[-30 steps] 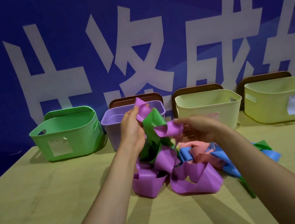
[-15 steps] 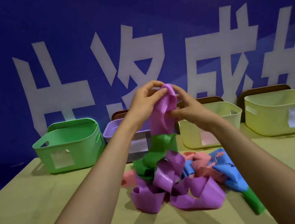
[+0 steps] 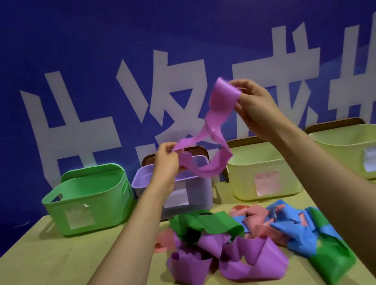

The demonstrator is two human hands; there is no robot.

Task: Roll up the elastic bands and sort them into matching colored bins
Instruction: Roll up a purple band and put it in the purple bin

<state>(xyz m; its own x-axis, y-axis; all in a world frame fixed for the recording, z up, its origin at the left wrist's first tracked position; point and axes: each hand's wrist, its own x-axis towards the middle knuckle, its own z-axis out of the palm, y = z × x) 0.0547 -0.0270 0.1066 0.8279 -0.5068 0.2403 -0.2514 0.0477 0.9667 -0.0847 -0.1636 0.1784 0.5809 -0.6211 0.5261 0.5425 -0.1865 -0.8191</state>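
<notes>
A purple elastic band [image 3: 213,123] hangs in the air between my hands, clear of the pile. My right hand [image 3: 254,104] pinches its upper end high up, where the band is curled over. My left hand [image 3: 166,162] pinches the lower end just above the purple bin [image 3: 204,184]. A slack loop of the band sags over that bin. On the table lies the pile of bands [image 3: 248,241]: purple ones in front, green on top, pink and blue to the right.
Four bins stand in a row at the table's back: a green bin [image 3: 87,199] at left, then the purple one, then two pale yellow bins [image 3: 263,169] [image 3: 362,150]. A blue wall with white characters rises behind them.
My hands, together at the band's top half a second ago, have spread apart: the right rose, the left dropped. The purple band has come free of the pile and the green band fell back.
</notes>
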